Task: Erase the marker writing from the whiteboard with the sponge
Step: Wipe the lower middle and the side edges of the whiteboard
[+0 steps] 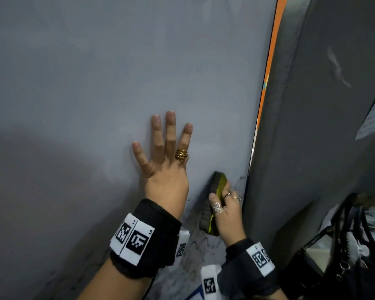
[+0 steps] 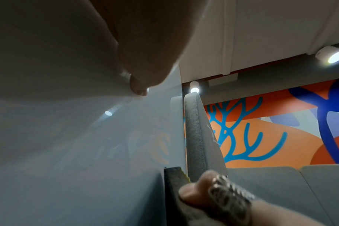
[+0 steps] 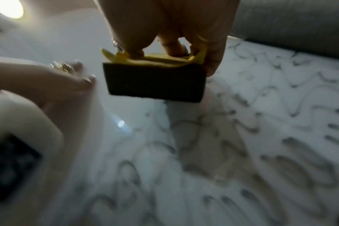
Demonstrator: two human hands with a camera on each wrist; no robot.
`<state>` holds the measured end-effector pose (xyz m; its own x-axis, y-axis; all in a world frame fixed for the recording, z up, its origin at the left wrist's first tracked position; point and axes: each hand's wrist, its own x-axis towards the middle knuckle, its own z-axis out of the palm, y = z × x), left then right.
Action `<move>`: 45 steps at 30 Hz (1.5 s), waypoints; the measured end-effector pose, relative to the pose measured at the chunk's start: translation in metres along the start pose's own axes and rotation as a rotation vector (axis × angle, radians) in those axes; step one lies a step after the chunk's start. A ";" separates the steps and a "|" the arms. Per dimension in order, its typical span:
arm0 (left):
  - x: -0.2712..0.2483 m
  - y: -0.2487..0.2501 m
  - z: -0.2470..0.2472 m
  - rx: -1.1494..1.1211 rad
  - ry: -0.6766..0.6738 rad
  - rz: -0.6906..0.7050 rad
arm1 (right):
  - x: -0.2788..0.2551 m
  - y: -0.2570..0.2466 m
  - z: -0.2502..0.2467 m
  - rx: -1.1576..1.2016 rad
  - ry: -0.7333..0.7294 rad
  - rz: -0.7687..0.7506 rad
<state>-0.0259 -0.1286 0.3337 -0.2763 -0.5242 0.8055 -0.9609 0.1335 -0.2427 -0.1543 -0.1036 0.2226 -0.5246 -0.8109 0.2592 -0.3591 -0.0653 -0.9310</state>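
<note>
My left hand [image 1: 165,169] lies flat, fingers spread, on the whiteboard [image 1: 95,83]; my right hand [image 1: 227,215] grips the sponge [image 1: 214,198] near the board's right edge.

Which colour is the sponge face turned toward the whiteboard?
Dark, nearly black; the sponge has a yellow back under the right hand. Best seen in the right wrist view.

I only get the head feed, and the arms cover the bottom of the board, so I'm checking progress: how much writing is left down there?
Observer: The right wrist view shows rows of grey marker writing filling the whiteboard below the sponge.
Operator: Which face of the sponge meets the board?
Observer: The dark pad; the yellow side is pinched by the right hand.
Operator: Is the left hand doing anything?
Observer: In the left wrist view the left hand lies against the board, holding nothing.
</note>
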 end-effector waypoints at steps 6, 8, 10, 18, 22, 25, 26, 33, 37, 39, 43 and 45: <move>0.001 -0.005 -0.006 -0.041 0.020 0.034 | 0.053 0.005 -0.034 -0.005 0.129 0.173; 0.000 -0.007 -0.006 -0.049 0.004 0.041 | 0.074 0.014 -0.050 0.093 0.172 0.286; -0.001 -0.007 -0.007 -0.037 -0.011 0.052 | 0.078 0.018 -0.054 0.159 0.201 0.319; -0.034 -0.008 -0.020 0.053 -0.148 0.099 | -0.041 -0.015 0.024 0.240 -0.028 0.136; -0.099 -0.026 -0.011 0.081 -0.242 0.090 | -0.044 -0.007 0.035 0.261 0.025 0.132; -0.117 -0.058 -0.009 0.056 -0.248 0.017 | -0.018 -0.001 0.025 0.320 0.165 0.219; -0.120 -0.068 -0.010 0.044 -0.240 0.002 | -0.010 0.000 0.020 0.350 0.201 0.259; -0.123 -0.105 -0.020 0.141 -0.306 0.125 | -0.028 -0.027 0.038 0.319 0.272 0.297; -0.123 -0.101 -0.024 0.223 -0.293 0.119 | -0.079 -0.043 0.072 0.246 0.141 0.155; -0.123 -0.101 -0.024 0.224 -0.277 0.142 | -0.094 -0.048 0.080 0.205 0.108 0.122; -0.126 -0.107 -0.021 0.171 -0.263 0.154 | -0.086 -0.046 0.072 0.166 0.131 0.139; -0.127 -0.106 -0.020 0.143 -0.275 0.146 | -0.071 -0.041 0.060 0.148 0.185 0.167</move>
<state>0.1110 -0.0592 0.2685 -0.3765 -0.7182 0.5851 -0.8937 0.1152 -0.4336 -0.0556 -0.0785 0.2272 -0.7041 -0.6983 0.1288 -0.1465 -0.0346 -0.9886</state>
